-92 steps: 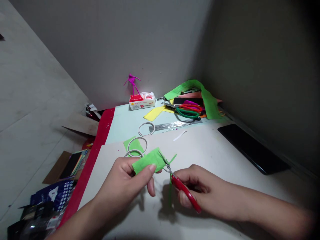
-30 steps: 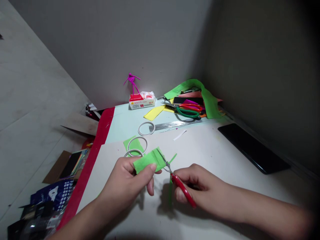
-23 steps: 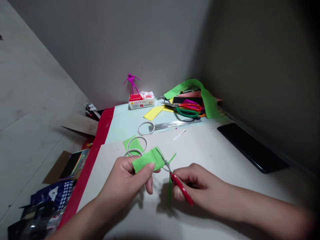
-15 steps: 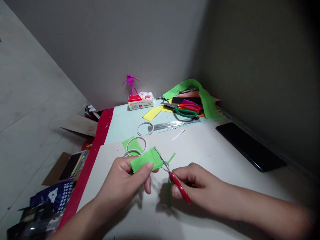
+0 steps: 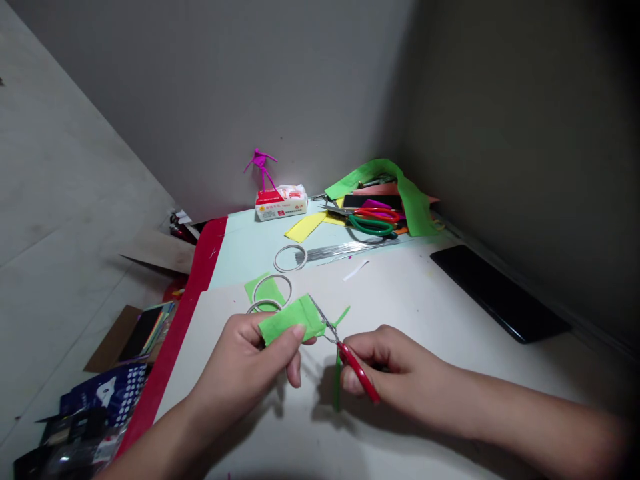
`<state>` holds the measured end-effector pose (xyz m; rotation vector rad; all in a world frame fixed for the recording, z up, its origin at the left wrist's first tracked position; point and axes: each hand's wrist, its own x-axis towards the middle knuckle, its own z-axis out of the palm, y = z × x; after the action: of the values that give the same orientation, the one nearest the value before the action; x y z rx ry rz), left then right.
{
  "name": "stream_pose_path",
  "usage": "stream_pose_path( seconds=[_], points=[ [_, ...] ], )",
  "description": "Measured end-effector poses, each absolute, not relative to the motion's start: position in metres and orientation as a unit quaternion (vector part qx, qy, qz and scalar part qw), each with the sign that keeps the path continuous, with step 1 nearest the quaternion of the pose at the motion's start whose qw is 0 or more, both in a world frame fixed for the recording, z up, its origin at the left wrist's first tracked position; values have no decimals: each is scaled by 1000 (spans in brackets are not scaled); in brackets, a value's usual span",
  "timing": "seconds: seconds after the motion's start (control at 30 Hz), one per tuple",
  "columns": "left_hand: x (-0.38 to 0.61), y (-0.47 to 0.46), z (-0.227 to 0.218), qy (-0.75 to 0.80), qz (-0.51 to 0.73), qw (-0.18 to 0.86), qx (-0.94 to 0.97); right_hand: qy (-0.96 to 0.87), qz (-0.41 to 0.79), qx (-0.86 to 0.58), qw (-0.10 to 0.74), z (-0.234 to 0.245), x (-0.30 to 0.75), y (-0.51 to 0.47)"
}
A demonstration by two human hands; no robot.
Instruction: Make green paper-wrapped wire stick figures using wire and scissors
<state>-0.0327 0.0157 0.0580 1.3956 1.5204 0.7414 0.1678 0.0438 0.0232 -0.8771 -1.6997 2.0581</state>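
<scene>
My left hand [image 5: 260, 353] pinches a small piece of green crepe paper [image 5: 291, 319] between thumb and fingers. My right hand [image 5: 387, 363] is closed round the red handle of a pair of scissors [image 5: 357, 370]. The metal blades lie at the right edge of the green paper, one along its upper side and one near its lower corner. A thin green strip [image 5: 342, 316] sticks up beside the blades, and another green length hangs below by my right fingers; whether they join is hidden.
White tape rings [image 5: 291, 258] and a green scrap lie beyond my left hand. Thin wires [image 5: 345, 251], scissors [image 5: 373, 223] and coloured paper are piled behind. A pink figure [image 5: 260, 163] stands on a small box [image 5: 281, 203]. A black phone [image 5: 500, 293] lies right.
Both hands, the green paper and the scissors stay almost in place, with only a slight shift to the left.
</scene>
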Motion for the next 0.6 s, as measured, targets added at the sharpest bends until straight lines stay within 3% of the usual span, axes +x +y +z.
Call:
stream_pose_path(
  seconds=[0.4, 0.6],
  points=[
    [-33, 16, 55, 609, 312, 454, 571, -623, 646, -381, 222, 23, 177, 64],
    [-34, 17, 54, 614, 315, 444, 572, -627, 702, -306, 146, 30, 176, 53]
  ],
)
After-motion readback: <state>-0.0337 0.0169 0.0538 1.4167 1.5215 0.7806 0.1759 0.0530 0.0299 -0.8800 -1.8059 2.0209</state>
